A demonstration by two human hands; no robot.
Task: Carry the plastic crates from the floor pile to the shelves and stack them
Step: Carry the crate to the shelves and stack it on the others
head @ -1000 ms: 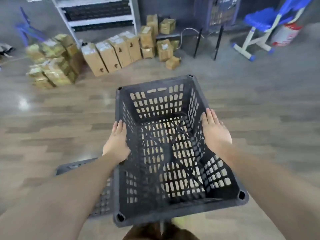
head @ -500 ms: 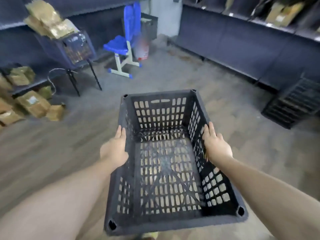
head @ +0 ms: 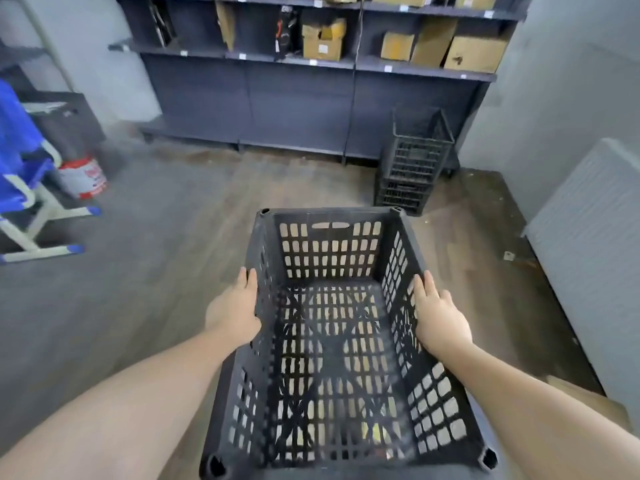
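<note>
far left there's a blue chair (head: 20, 161) with a red and white bucket (head: 84, 178) tucked just beside it on the wood floor (head: 166, 237). then the left hand (head: 233, 311) lies flat against the outside of the black plastic crate (head: 341, 344), fingers straight. the crate is empty, held up in the air between both arms. right hand (head: 438, 315) is pressed on the opposite wall the same way. beyond it, stacked crates (head: 412, 164) stand on the floor against the dark shelves (head: 311, 60), which hold cardboard boxes (head: 472, 51).
</note>
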